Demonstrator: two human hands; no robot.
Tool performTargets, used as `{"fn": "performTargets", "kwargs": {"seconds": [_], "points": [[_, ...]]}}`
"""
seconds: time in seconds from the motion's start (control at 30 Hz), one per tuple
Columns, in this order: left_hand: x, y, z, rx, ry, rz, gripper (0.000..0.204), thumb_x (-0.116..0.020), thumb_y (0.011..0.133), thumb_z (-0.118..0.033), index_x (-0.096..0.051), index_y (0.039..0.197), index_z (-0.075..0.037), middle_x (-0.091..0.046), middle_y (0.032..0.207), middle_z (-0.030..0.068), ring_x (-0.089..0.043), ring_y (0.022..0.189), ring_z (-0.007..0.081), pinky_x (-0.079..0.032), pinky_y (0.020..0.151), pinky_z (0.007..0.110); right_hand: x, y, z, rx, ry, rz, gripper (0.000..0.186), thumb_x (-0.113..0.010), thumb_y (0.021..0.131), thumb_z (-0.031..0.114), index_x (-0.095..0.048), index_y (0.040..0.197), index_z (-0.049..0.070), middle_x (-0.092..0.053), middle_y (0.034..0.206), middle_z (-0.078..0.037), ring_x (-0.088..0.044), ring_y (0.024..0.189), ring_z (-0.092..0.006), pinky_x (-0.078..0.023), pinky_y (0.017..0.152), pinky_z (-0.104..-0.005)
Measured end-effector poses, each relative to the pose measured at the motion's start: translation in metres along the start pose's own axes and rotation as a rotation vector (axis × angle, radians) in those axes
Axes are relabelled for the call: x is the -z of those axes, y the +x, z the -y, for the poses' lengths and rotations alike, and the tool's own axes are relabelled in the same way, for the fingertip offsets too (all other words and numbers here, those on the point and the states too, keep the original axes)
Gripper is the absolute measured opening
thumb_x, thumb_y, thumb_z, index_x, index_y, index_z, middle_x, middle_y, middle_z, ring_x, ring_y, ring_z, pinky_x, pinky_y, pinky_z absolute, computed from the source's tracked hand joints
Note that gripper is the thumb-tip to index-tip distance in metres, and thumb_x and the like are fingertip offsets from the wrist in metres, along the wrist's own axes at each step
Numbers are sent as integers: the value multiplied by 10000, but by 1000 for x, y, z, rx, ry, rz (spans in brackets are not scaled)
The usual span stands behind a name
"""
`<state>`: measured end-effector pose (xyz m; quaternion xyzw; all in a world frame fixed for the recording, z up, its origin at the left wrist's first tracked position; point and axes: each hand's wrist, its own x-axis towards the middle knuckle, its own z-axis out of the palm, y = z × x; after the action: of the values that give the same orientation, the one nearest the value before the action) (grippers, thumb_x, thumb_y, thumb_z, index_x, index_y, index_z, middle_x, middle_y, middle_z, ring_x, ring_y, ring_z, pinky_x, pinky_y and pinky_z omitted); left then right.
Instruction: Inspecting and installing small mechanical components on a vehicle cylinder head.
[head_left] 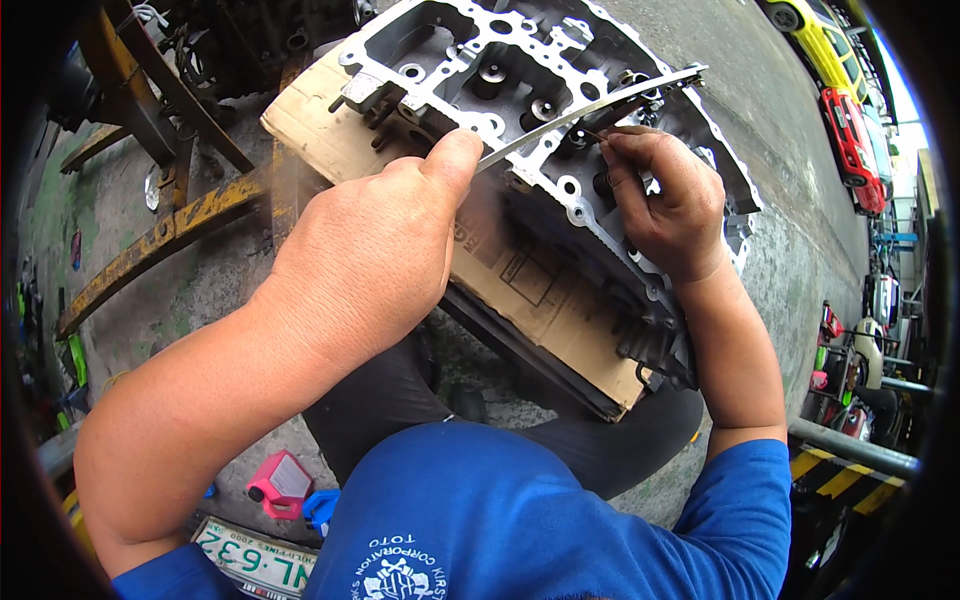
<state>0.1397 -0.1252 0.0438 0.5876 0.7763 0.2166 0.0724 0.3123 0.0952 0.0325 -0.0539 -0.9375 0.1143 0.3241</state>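
An aluminium engine cylinder head lies in front of me on a sheet of cardboard. My left hand is closed round the near end of a long flat metal bar. This bar slants up to the right across the cylinder head, and its far end lies over the right-hand part of the casting. Beneath the bar, my right hand pinches a thin, dark, rod-like piece between thumb and fingers, its tip at a recess. The fingers partly hide that piece, so its kind is unclear.
A yellow-and-black metal frame stands at left on the concrete floor. Near my legs are a pink plastic bottle, a blue container and a licence plate. Yellow and red cars stand at far right.
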Motion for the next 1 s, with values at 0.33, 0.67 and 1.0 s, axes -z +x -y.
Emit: {"fn": "performTargets", "kwargs": {"seconds": [0.33,0.67,1.0], "points": [[-3,-1,0,10,-30,-4,339,-534,1018,-99,-463,1348,-68,-680,853,243,-674,786,468,-530,646,547,1,0,1,-12,-59,1,125,-753,821,28,-699,931,51,-722,875,-107,-721,776,-289,-576,683,-359],[-11,-1,7,4,-62,-29,307,-534,1022,-101,-465,1320,-73,-678,867,236,-669,797,468,-521,661,540,-2,-2,1,-107,1,21,111,-748,833,29,-701,932,50,-722,876,-123,-720,779,-302,-574,694,-364],[-7,-1,4,8,-40,-4,310,-527,1025,-98,-452,1325,-74,-674,883,237,-667,795,468,-523,660,539,0,-3,1,-124,27,-9,99,-747,846,38,-700,933,49,-721,870,-128,-719,775,-306,-570,687,-360]]}}
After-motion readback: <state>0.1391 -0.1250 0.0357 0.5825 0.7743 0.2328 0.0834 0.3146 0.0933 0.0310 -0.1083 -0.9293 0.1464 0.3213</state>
